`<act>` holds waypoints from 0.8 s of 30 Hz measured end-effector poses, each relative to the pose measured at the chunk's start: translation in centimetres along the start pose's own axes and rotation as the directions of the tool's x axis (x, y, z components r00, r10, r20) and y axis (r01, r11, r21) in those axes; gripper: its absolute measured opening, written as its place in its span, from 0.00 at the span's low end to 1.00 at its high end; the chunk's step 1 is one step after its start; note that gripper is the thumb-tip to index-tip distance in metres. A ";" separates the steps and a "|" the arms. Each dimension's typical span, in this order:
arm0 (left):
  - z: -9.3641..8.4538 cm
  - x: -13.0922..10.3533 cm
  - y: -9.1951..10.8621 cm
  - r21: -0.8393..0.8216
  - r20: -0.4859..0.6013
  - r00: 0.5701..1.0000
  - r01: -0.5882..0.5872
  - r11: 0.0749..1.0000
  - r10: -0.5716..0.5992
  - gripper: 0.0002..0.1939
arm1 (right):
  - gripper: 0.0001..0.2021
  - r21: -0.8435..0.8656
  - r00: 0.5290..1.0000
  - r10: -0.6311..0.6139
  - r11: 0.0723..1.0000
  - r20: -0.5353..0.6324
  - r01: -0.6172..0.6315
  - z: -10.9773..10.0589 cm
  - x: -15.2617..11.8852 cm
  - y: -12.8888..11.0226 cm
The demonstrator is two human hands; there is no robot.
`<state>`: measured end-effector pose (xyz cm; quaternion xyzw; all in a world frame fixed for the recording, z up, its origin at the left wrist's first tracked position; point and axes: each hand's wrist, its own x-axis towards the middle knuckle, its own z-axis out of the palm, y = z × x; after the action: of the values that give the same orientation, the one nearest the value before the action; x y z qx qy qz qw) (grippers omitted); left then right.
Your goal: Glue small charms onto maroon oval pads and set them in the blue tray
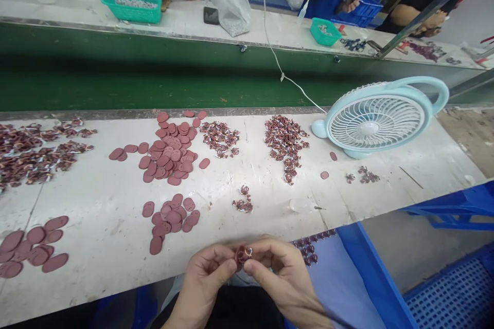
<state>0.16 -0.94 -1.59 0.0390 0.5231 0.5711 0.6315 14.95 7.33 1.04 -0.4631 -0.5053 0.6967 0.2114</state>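
My left hand [212, 273] pinches the edge of a reddish-brown oval disc [238, 257] at the table's front edge. My right hand [280, 270] has thumb and fingertips closed on a small curled brown part with whitish bits [246, 253], which sits against the disc; whether the two are joined I cannot tell. Ahead of my left hand lies a small heap of similar oval discs [172, 220]. A few curled brown parts [243, 203] rest just beyond both hands. By my right wrist, finished-looking brown pieces [309, 252] stand in rows on a blue tray [380, 272].
Larger heaps of discs [170, 154] and brown parts [285, 141] cover the table [116, 195]. A small clear bottle [303, 205] lies near the front edge. At the right stands a light-blue fan [378, 118] with a white cord. Across a green divider [154, 82], co-workers handle small parts.
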 end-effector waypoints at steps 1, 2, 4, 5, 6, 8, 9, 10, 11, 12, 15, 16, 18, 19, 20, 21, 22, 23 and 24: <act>0.0 0.0 -0.2 0.010 -0.011 1.000 -0.011 1.000 0.011 0.09 | 0.08 0.022 1.000 0.019 1.000 0.004 -0.019 0.0 0.0 0.2; 0.0 0.0 -0.4 0.017 -0.024 1.000 -0.020 1.000 0.020 0.10 | 0.08 0.044 0.999 0.042 0.998 0.015 -0.043 0.0 0.0 0.3; 0.2 -0.1 -0.7 0.023 -0.043 0.998 -0.035 0.999 0.036 0.10 | 0.09 0.094 0.997 0.078 0.992 0.029 -0.080 -0.1 0.0 0.7; 0.2 -0.2 -0.8 0.028 -0.047 0.998 -0.041 0.999 0.042 0.09 | 0.09 0.114 0.995 0.089 0.989 0.033 -0.092 -0.1 0.0 0.8; 0.3 -0.2 -0.9 0.032 -0.044 0.998 -0.045 0.998 0.047 0.09 | 0.08 0.129 0.995 0.095 0.987 0.031 -0.098 -0.1 0.0 0.9; 0.3 -0.2 -1.0 0.037 -0.041 0.998 -0.056 0.998 0.057 0.10 | 0.08 0.164 0.996 0.089 0.982 0.010 -0.089 -0.1 0.0 1.1; 0.3 -0.2 -1.1 0.038 -0.042 0.997 -0.062 0.997 0.063 0.10 | 0.08 0.170 0.996 0.083 0.982 0.008 -0.084 -0.1 0.0 1.1; 0.2 -0.1 -1.1 0.040 -0.047 0.997 -0.066 0.997 0.068 0.10 | 0.08 0.173 0.997 0.073 0.982 0.008 -0.073 0.0 0.1 1.2; 0.1 -0.1 -1.2 0.042 -0.055 0.996 -0.072 0.997 0.074 0.10 | 0.08 0.178 0.998 0.064 0.982 0.005 -0.064 0.0 0.2 1.2; 0.1 -0.1 -1.2 0.046 -0.062 0.995 -0.078 0.996 0.081 0.10 | 0.08 0.182 0.998 0.058 0.981 0.009 -0.059 0.0 0.3 1.2; 0.2 -0.1 -1.2 0.060 -0.074 0.993 -0.092 0.994 0.097 0.09 | 0.06 0.204 0.999 0.047 0.978 0.021 -0.051 0.3 0.6 1.1; 0.3 -0.2 -1.2 0.064 -0.075 0.992 -0.095 0.993 0.100 0.10 | 0.06 0.224 0.999 0.043 0.973 0.032 -0.049 0.4 0.7 1.2; 0.3 -0.3 -0.8 0.072 -0.065 0.992 -0.101 0.992 0.105 0.10 | 0.07 0.261 0.999 0.026 0.965 0.033 -0.034 0.5 0.8 1.5; 0.2 -0.3 -0.6 0.087 -0.052 0.992 -0.109 0.990 0.114 0.09 | 0.08 0.278 1.000 0.023 0.960 0.015 -0.026 0.4 0.8 1.8; -0.1 -0.2 -0.2 0.122 -0.033 0.991 -0.125 0.985 0.130 0.08 | 0.09 0.294 1.000 0.023 0.956 -0.018 -0.016 0.1 0.7 2.2; -0.6 -0.1 0.3 0.194 -0.015 0.987 -0.155 0.969 0.161 0.08 | 0.09 0.305 0.998 0.028 0.952 -0.062 -0.008 -0.4 0.5 2.7; -1.4 0.2 0.9 0.309 0.003 0.978 -0.201 0.930 0.210 0.08 | 0.10 0.315 0.994 0.036 0.949 -0.108 0.000 -1.1 0.2 3.2; -2.3 0.5 1.6 0.458 0.016 0.959 -0.260 0.850 0.285 0.07 | 0.10 0.323 0.988 0.044 0.947 -0.150 0.007 -2.0 -0.1 3.8; -3.3 0.9 2.3 0.618 0.035 0.926 -0.316 0.720 0.376 0.07 | 0.10 0.325 0.981 0.048 0.946 -0.189 0.016 -3.0 -0.5 4.4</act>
<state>-3.96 -1.27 -2.13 0.3121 0.6917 0.4788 0.4414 18.56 6.72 -2.85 -0.4918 -0.3567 0.7236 0.3274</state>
